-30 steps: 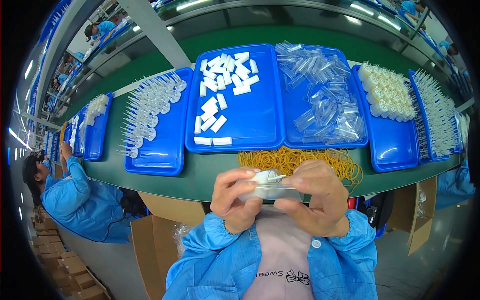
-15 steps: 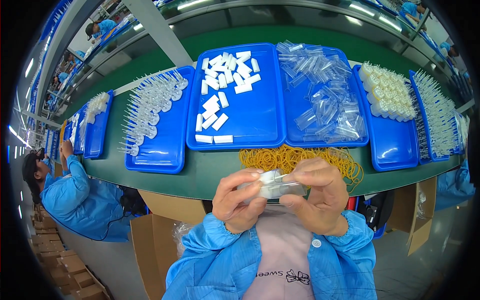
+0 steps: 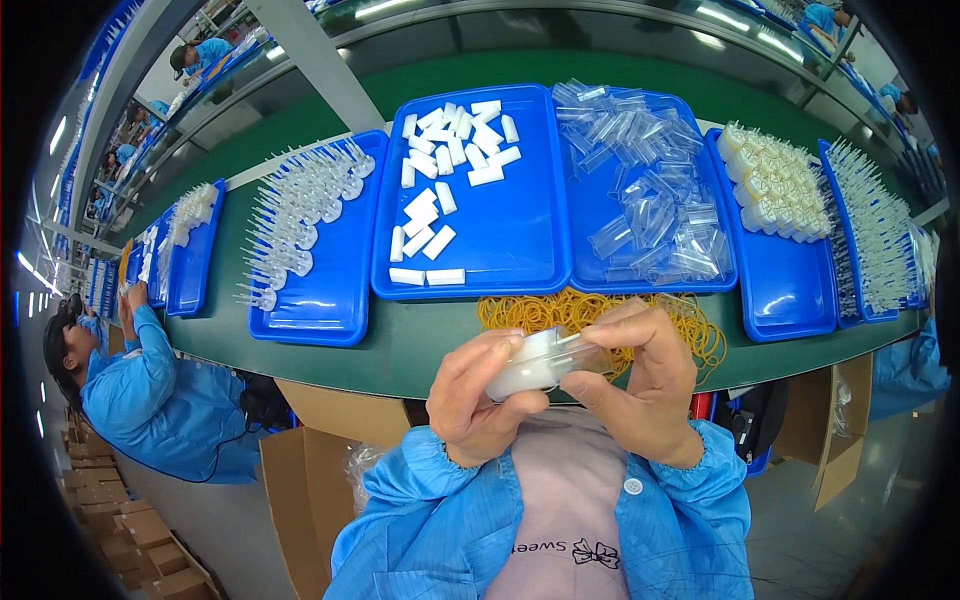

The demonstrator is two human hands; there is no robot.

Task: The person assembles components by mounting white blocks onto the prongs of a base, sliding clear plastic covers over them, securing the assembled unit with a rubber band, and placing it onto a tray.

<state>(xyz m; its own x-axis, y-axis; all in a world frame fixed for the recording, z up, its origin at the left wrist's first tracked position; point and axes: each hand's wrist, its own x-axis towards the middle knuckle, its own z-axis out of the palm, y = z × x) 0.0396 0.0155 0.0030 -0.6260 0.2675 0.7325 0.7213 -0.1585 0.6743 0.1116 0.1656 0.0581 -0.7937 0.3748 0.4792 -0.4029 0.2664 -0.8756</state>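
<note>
Above the table's near edge, both of my hands close on one small assembly. My left hand (image 3: 478, 392) pinches its white, rounded plastic part (image 3: 527, 366) between thumb and fingers. At the other end, my right hand (image 3: 645, 378) has thumb and index finger on a clear plastic sleeve (image 3: 592, 358), which lies against the white part. A thin pale stem seems to run between the two; fingers cover some of the joint. Just beyond my hands lies a heap of yellow rubber bands (image 3: 540, 310).
A blue tray (image 3: 500, 245) holds white pieces; another (image 3: 590, 215) holds clear sleeves. Side trays carry clear stemmed parts (image 3: 310, 215) and cream-coloured parts (image 3: 775, 185). An open cardboard box (image 3: 310, 500) stands at the lower left. A co-worker (image 3: 150, 390) sits at the left.
My right index finger and thumb have shifted on the clear sleeve. More of the white part shows between my hands, and the assembly is tilted slightly differently.
</note>
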